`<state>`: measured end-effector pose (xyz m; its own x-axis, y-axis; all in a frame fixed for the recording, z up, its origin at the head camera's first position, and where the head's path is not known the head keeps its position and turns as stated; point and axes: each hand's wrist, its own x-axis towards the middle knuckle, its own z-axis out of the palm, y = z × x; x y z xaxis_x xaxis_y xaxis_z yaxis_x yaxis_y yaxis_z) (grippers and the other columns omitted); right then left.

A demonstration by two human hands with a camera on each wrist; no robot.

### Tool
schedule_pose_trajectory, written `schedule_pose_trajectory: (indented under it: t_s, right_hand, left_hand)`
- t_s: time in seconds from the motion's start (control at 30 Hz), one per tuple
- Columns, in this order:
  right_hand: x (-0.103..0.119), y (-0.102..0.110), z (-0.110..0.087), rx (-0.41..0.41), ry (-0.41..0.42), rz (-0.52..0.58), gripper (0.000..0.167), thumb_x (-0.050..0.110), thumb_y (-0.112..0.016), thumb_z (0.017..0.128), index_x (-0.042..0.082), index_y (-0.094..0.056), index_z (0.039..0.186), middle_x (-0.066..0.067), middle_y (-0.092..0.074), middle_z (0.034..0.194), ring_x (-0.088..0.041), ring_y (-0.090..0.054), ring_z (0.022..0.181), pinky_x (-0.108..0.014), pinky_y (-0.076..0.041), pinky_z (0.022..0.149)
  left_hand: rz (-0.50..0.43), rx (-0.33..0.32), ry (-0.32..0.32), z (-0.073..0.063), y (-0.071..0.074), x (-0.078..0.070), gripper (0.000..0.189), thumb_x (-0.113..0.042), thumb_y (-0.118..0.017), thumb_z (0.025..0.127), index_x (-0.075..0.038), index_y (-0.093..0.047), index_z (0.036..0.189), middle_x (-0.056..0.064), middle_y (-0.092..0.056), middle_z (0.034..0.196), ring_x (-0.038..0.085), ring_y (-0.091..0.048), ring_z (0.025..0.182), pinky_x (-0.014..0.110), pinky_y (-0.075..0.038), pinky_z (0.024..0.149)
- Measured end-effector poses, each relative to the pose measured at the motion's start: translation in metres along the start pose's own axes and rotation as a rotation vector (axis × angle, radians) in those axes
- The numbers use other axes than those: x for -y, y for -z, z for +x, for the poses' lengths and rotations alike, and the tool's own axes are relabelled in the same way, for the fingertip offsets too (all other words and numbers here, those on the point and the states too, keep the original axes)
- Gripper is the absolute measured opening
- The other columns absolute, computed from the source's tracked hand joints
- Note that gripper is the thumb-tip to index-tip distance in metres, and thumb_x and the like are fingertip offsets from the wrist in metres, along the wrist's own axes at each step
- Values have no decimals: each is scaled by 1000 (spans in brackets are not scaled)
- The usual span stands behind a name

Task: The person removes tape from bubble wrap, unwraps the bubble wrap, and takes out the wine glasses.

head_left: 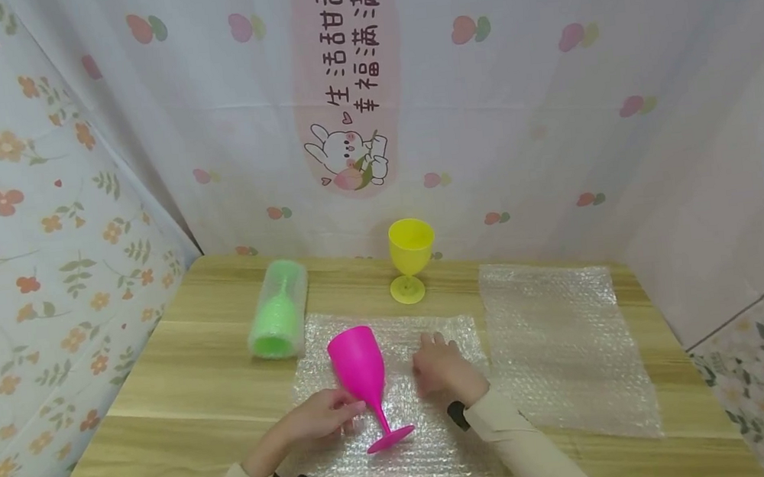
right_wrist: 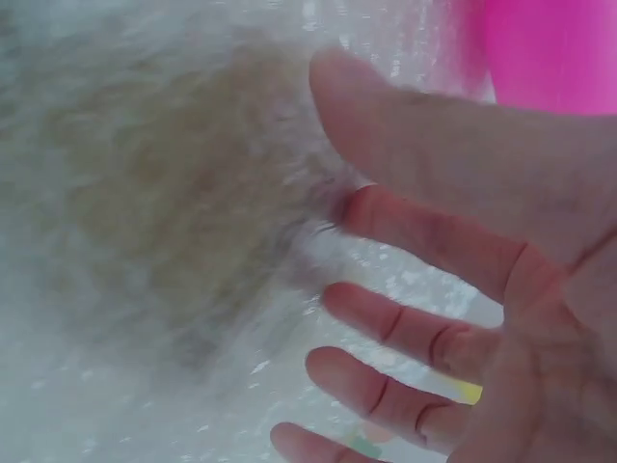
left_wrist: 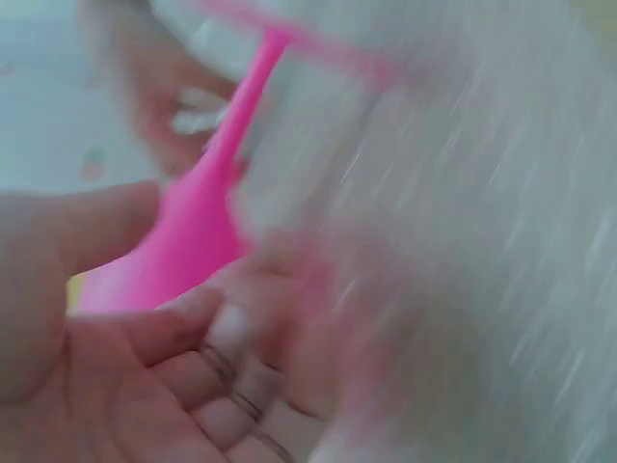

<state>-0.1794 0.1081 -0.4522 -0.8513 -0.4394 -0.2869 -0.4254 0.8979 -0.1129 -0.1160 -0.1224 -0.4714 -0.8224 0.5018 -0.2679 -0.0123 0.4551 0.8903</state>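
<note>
A bright pink plastic goblet [head_left: 358,364] lies on its side on a sheet of clear bubble wrap [head_left: 437,448], its foot toward the person. My left hand [head_left: 326,414] is beside its stem, thumb near the bowl's lower end. The left wrist view has that hand's palm turned up, fingers loosely bent, fingertips blurred; contact with the pink goblet [left_wrist: 198,231] is unclear. On the sheet to the right is my right hand [head_left: 444,367]. In the right wrist view its fingers [right_wrist: 415,338] are spread and fairly straight, with the thumb apart, close against the blurred bubble wrap [right_wrist: 164,203].
A yellow goblet [head_left: 412,249] stands upright at the back of the wooden table [head_left: 184,411]. To its left lies a green goblet [head_left: 277,314] rolled in bubble wrap. Another bubble wrap sheet [head_left: 565,351] lies flat at the right. Printed cloth [head_left: 518,141] hangs behind.
</note>
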Motion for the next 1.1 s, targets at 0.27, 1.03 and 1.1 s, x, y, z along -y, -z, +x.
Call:
schedule_pose_trajectory:
  t_s: [0.27,1.03,1.1]
  right_hand:
    - [-11,-16,-15,-163,133,-16,18,9,-68,75,10,-65,92,-8,-47,93,-26,-46,84,-43,-46,70]
    - [-4,-16,-13,-221,124,-100,13,6,-63,74,9,-56,63,-4,-54,73,-20,-50,70,-36,-45,66]
    - [-2,-14,-7,-203,130,-73,18,4,-61,74,9,-54,59,-2,-55,66,-19,-52,64,-35,-47,63]
  left_hand:
    - [-502,57,130,13,-34,0,23,-16,-57,90,-10,-52,69,-8,-44,53,2,-33,43,13,-28,43]
    - [136,-567,-97,82,43,-47,12,-13,-62,87,-2,-59,89,10,-67,69,16,-61,56,24,-48,51]
    - [169,-599,-93,93,48,-45,14,-14,-61,87,-1,-60,92,12,-67,73,20,-62,60,25,-48,52]
